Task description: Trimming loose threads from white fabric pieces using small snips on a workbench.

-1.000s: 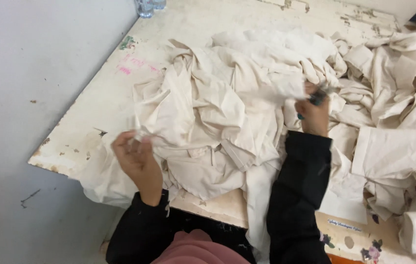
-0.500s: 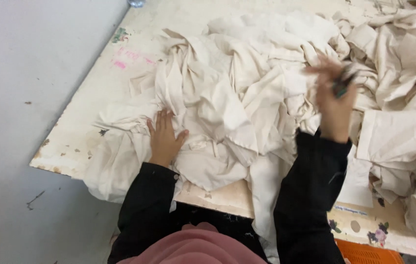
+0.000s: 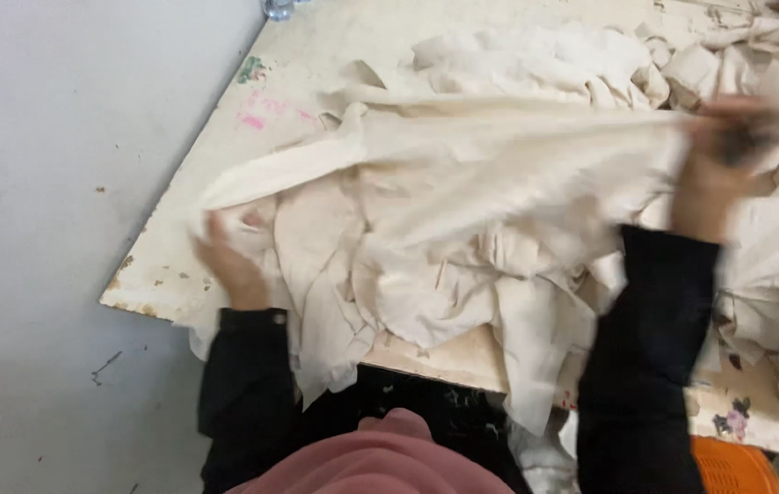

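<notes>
Left hand (image 3: 229, 261) fingers grasping corner of cream cloth (image 3: 462, 155); right hand (image 3: 714, 169), blurred, fingers clenched on other end, stretched above cloth heap (image 3: 499, 274) on worn desk (image 3: 316, 64).

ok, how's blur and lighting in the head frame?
Head view: right hand is motion-smeared, with a dark blurred patch at its fingers that cannot be identified; the cloth stretched between the hands is soft too. Left hand is only slightly blurred, table edge fairly sharp. Lighting is flat and even, with no glare and only faint shadows.
</notes>
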